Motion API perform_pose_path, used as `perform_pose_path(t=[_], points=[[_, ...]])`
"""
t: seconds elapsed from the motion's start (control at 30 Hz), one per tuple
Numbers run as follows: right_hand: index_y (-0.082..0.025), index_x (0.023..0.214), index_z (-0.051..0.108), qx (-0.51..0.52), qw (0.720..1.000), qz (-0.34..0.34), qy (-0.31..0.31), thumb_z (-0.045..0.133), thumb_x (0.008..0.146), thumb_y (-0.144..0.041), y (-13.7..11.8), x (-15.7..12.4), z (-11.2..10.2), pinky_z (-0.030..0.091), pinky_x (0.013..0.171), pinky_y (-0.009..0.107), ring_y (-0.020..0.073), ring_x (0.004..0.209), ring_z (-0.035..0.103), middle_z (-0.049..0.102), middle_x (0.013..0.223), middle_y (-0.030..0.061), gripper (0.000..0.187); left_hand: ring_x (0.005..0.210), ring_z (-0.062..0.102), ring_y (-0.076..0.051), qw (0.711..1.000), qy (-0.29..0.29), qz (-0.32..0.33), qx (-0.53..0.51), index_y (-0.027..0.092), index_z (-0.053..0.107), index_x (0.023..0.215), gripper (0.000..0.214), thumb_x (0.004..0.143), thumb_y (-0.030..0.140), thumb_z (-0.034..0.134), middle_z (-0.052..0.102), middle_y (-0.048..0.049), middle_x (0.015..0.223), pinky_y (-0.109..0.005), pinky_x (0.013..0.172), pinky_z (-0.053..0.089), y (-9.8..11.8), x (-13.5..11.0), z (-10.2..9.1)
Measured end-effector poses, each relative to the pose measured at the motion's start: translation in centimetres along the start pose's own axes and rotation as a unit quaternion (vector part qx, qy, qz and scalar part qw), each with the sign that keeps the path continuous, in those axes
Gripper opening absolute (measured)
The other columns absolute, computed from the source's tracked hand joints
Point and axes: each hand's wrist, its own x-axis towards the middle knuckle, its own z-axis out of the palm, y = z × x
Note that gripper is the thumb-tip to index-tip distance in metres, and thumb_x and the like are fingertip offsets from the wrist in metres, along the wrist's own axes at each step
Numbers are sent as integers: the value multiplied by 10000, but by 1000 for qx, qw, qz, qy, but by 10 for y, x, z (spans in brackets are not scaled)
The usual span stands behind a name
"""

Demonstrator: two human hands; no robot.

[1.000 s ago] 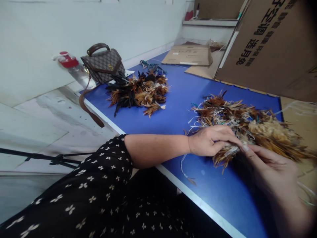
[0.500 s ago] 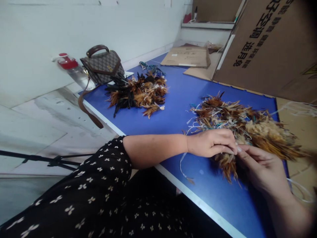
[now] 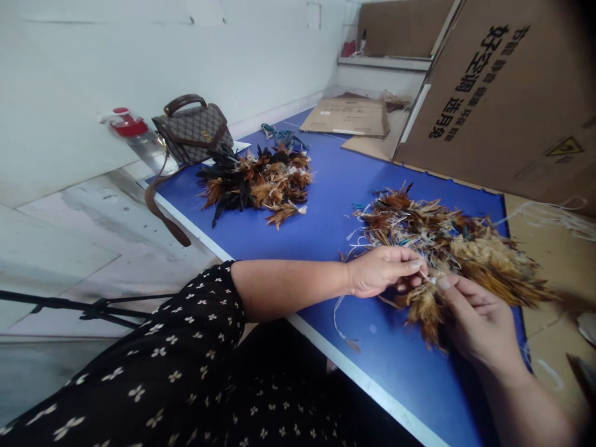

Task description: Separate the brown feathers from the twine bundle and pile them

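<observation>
A small bunch of brown feathers [image 3: 426, 308] hangs between my two hands above the blue table [image 3: 344, 186]. My left hand [image 3: 382, 271] pinches its pale quill end from the left, fingers closed. From the right, my right hand [image 3: 475, 316] pinches the same end with thumb and forefinger. Just behind them lies a large loose pile of brown and tan feathers [image 3: 447, 239] mixed with pale strings. A second, darker pile of black and orange feathers [image 3: 258, 180] lies farther back on the left.
A brown patterned handbag [image 3: 193, 130] and a red-capped bottle [image 3: 135, 133] sit at the table's far left corner. A big cardboard box [image 3: 503, 93] stands at the right, with flat cardboard [image 3: 347, 115] behind. A loose string [image 3: 342, 320] trails over the table's near edge.
Both hands have lifted slightly and drawn the bunch a little away from the big pile. The left fingers have shifted from covering the bunch to pinching its end.
</observation>
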Motion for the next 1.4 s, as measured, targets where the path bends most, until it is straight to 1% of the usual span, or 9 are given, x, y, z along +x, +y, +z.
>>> perform_pose_path(t=[0.17,0.3,0.47,0.63,0.83,0.93,1.1,1.3,1.4], points=[[-248,869,838,-9,1000,-11,-11,978,820,-785,-2,-1,2,559,565,295,189,639,647,780,772,47,557,680,540,-85,998,68,2,-13,165,698,906,548,850,589,1041,638,32,762,-253,613,356,-5,-3,5],[-241,898,835,-10,998,-14,55,989,810,-786,-2,1,-3,522,541,248,149,599,624,786,770,33,572,712,598,-84,997,71,6,-10,139,800,1069,507,825,494,1068,712,15,879,-265,645,411,-9,2,-1],[-232,893,832,-8,998,-7,55,988,794,-808,-2,2,-3,584,584,260,181,650,702,797,782,47,604,926,732,-127,996,14,42,75,150,898,1281,415,911,303,1007,841,-56,1083,-368,969,612,-12,4,-8],[-246,869,832,-12,999,-2,47,977,793,-821,-2,2,-1,583,587,262,198,665,710,770,737,39,598,1137,805,-185,965,11,140,221,191,932,1274,251,1039,268,887,884,-108,1262,-444,1197,627,-7,2,-12],[-231,837,824,-24,999,-6,29,980,763,-841,-7,1,1,521,553,257,173,634,619,739,738,40,634,988,783,-153,915,-16,224,335,251,969,1144,157,1022,181,900,836,-58,1001,-374,1108,657,-1,6,-21],[-223,840,831,-30,999,-8,21,977,758,-847,-8,1,2,495,547,248,157,628,578,729,749,35,646,981,791,-150,926,-24,209,312,234,970,1037,62,977,226,964,840,-80,1059,-349,1033,676,-1,8,-22],[-226,807,805,-32,999,-4,-8,971,785,-834,-5,2,1,557,629,266,183,688,639,715,743,36,630,799,760,-114,962,-23,154,224,190,953,1062,316,907,452,1035,800,-75,1119,-299,747,674,-6,8,-21],[-228,810,802,-42,999,-17,-23,950,802,-848,-8,1,4,531,582,268,167,641,593,708,735,28,637,1078,838,-187,912,-13,308,271,210,941,940,158,945,352,1012,880,-105,1118,-416,1112,690,-7,5,-17],[-230,787,795,-18,999,-4,-31,972,765,-857,-16,0,8,514,536,278,163,581,572,683,690,26,651,1040,843,-183,936,-9,254,244,198,937,959,173,948,358,1004,898,-119,1152,-388,1023,708,-6,5,-16]])
